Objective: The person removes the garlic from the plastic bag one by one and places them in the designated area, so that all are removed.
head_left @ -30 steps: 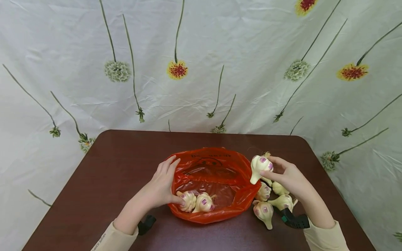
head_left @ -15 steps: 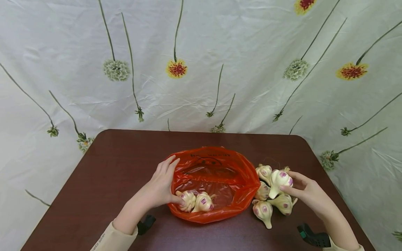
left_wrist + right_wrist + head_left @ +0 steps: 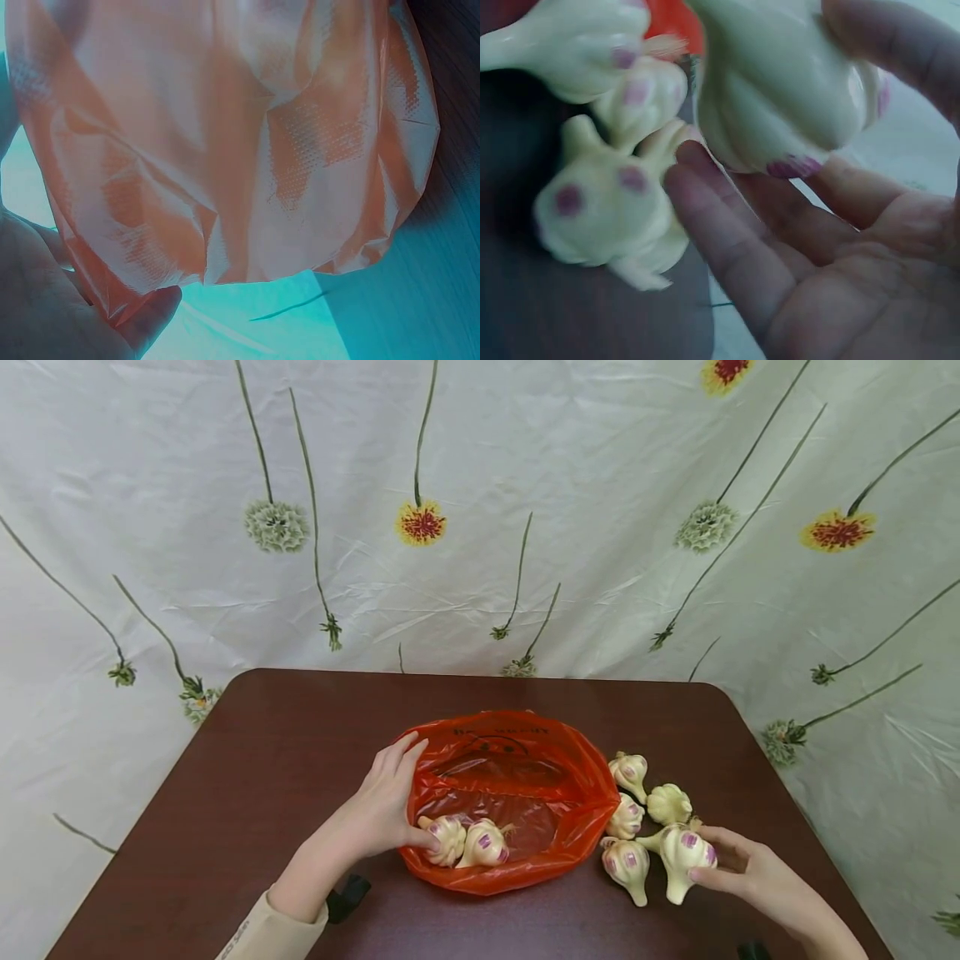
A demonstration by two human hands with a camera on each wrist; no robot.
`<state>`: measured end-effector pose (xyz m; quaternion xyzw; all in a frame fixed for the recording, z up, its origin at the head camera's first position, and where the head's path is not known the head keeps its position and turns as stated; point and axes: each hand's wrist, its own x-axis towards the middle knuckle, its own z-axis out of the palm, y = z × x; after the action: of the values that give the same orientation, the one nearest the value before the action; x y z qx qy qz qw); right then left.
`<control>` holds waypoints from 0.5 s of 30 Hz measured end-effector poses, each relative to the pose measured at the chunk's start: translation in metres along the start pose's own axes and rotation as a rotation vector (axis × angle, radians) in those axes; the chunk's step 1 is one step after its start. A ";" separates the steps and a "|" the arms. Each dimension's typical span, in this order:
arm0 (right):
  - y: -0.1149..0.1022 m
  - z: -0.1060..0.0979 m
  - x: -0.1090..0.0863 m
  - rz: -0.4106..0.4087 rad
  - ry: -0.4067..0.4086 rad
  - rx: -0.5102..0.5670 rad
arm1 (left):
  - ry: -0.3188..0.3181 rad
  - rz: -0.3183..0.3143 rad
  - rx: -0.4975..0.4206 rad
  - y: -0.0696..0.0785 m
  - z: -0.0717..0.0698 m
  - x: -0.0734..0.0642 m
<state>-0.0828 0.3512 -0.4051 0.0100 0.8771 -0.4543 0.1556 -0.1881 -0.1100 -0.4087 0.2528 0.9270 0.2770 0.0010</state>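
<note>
A red plastic bag (image 3: pixel 517 864) sits with its mouth spread wide. Two garlic bulbs (image 3: pixel 486 843) lie inside at its front left. My left hand (image 3: pixel 378 810) is at the bag's left rim with fingers and thumb spread apart, thumb over the rim beside a bulb. In the left wrist view the bag's film hides part of the thumb. My right hand (image 3: pixel 750 868) pinches a white and purple garlic bulb (image 3: pixel 686 858) between thumb and fingers, stem end downward. Another bulb behind it is mostly covered. Garlic bulbs (image 3: pixel 604 199) show beyond the held one in the right wrist view.
Several loose garlic bulbs (image 3: pixel 628 774) are clustered right of the bag, some against its side. The dark brown table (image 3: pixel 315 718) ends at a rounded far edge. Behind hangs a white flower-print cloth (image 3: pixel 480 593).
My right hand has carried the garlic bulb away from the bag's right rim, rightward and toward me, over the front of the cluster. My left hand and the bag stay nearly still.
</note>
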 end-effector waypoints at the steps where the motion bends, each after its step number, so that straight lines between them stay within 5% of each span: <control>1: 0.004 0.002 -0.001 -0.009 -0.015 0.007 | -0.002 0.001 -0.003 0.000 0.000 0.000; 9: 0.021 0.009 -0.006 0.011 -0.170 0.043 | -0.003 0.000 0.004 -0.001 0.000 -0.001; 15: 0.028 0.016 -0.006 0.036 -0.168 0.061 | -0.003 0.002 0.006 0.000 0.000 -0.001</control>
<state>-0.0681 0.3555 -0.4342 -0.0077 0.8464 -0.4773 0.2361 -0.1871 -0.1107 -0.4089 0.2539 0.9276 0.2741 0.0012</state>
